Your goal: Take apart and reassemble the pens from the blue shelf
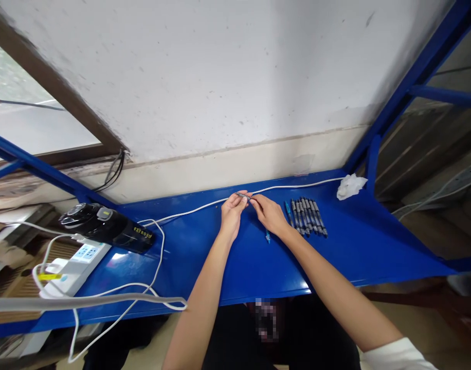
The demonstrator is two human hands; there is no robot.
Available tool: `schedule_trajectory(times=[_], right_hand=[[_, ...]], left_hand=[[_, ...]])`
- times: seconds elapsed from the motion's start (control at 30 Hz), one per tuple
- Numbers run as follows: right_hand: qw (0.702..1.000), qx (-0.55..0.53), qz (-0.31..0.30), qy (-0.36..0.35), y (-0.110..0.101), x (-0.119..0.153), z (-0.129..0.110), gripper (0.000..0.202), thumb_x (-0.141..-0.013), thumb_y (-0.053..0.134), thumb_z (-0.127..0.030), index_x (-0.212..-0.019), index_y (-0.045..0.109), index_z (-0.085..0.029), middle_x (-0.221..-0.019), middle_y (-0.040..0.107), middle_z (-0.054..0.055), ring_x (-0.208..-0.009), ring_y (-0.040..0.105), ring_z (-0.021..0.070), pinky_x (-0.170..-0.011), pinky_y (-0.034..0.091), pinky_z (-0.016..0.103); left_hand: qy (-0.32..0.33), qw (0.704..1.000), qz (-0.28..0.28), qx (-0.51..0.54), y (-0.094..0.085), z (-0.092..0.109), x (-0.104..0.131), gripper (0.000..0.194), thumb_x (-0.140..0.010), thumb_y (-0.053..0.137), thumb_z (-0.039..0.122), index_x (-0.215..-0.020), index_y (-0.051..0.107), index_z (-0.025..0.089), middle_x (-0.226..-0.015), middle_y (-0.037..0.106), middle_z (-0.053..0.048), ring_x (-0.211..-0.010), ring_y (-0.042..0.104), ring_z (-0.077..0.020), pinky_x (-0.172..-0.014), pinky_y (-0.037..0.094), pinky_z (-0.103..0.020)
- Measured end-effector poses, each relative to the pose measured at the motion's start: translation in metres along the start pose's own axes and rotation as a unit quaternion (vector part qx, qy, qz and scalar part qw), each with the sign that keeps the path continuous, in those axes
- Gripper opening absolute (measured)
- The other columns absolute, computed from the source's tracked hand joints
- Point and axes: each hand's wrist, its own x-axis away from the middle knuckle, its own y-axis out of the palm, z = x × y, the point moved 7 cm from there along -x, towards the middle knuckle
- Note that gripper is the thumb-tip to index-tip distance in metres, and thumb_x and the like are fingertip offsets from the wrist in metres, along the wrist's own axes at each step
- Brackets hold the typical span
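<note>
- Closest to the camera, both bare forearms come up from the bottom of the frame, slanting inward to meet near the middle. A white sleeve (399,354) shows at lower right.
- Lower left there's a thick pale cable (104,299) ending right by the left forearm; can't tell if they touch. Imo that's a snag risk if the elbow swings out.
- Then the blue tabletop (251,272), kinda shiny. A dropped pen could probably skid or roll off the front edge.
- Loose blue pen (268,236) just beside the right wrist, partly covered by it. A careless wrist drag could sweep it away.
- Row of pens (308,216) right of center, packed side by side, with a blue one at the left end. The right forearm is near enough that a sideways bump might mess up the line.
- Black bottle (112,228) and white power strip (86,252) over on the left, well apart from the hands. Tugging a cord could jostle them, I guess.
- Now the hands: left hand (232,209) has thumb and fingers pinched on a small dark pen (243,196), maybe just part of one, near frame center. Right hand (271,211) pinches its right end, fingers narrow, knuckles up. It's fingertips only, so uneven pulling could make it slip.
- Behind them, a white cord (297,186) runs along the back toward a crumpled tissue (350,186), then the scuffed wall (228,77).
</note>
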Motion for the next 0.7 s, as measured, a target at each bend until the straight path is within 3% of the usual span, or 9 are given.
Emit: schedule_trajectory(times=[0.17,0.4,0.53,0.6,0.7], right_hand=[[1.000,-0.012,0.011,0.024,0.0005,0.0007,0.0067,0.019,-0.108,0.054,-0.042,-0.115,0.059,-0.024,-0.092,0.075,0.004,-0.080,0.071,0.0247,-0.070,0.049,0.031],[1.000,0.005,0.001,-0.009,-0.0006,0.0002,-0.0018,0.032,-0.115,0.038,-0.038,-0.113,0.068,-0.025,-0.108,0.077,0.008,-0.096,0.072,0.0253,-0.079,0.050,0.033],[1.000,-0.008,0.014,0.022,0.0003,0.0009,0.0035,0.027,-0.110,0.050,-0.045,-0.121,0.063,-0.025,-0.095,0.076,0.005,-0.083,0.072,0.0248,-0.072,0.050,0.033],[0.999,-0.014,0.021,0.033,0.0000,0.0012,0.0054,0.024,-0.108,0.054,-0.047,-0.115,0.062,-0.025,-0.088,0.074,0.002,-0.075,0.070,0.0236,-0.068,0.049,0.031],[1.000,-0.011,0.019,0.016,-0.0009,0.0005,0.0018,0.023,-0.110,0.049,-0.043,-0.108,0.064,-0.026,-0.091,0.075,0.004,-0.080,0.070,0.0236,-0.071,0.048,0.032]], left_hand=[[-0.002,1.000,0.000,-0.002,0.0022,0.0009,0.0013,0.028,-0.083,0.087,0.032,-0.108,0.078,0.022,-0.117,0.080,-0.010,-0.108,0.074,-0.0246,-0.096,0.052,-0.036],[-0.007,1.000,0.005,-0.003,0.0003,0.0011,0.0017,0.029,-0.086,0.086,0.034,-0.111,0.078,0.023,-0.118,0.080,-0.010,-0.110,0.073,-0.0254,-0.093,0.052,-0.036],[-0.009,1.000,0.003,0.002,0.0018,0.0000,0.0016,0.029,-0.086,0.086,0.035,-0.110,0.077,0.023,-0.117,0.081,-0.010,-0.108,0.074,-0.0254,-0.095,0.052,-0.038],[-0.009,1.000,0.002,0.003,0.0023,0.0001,0.0018,0.028,-0.086,0.085,0.035,-0.110,0.077,0.023,-0.116,0.081,-0.010,-0.105,0.074,-0.0249,-0.094,0.052,-0.037],[-0.008,1.000,0.004,0.000,0.0016,0.0007,0.0020,0.026,-0.087,0.084,0.033,-0.110,0.078,0.023,-0.117,0.080,-0.010,-0.105,0.073,-0.0249,-0.092,0.051,-0.036]])
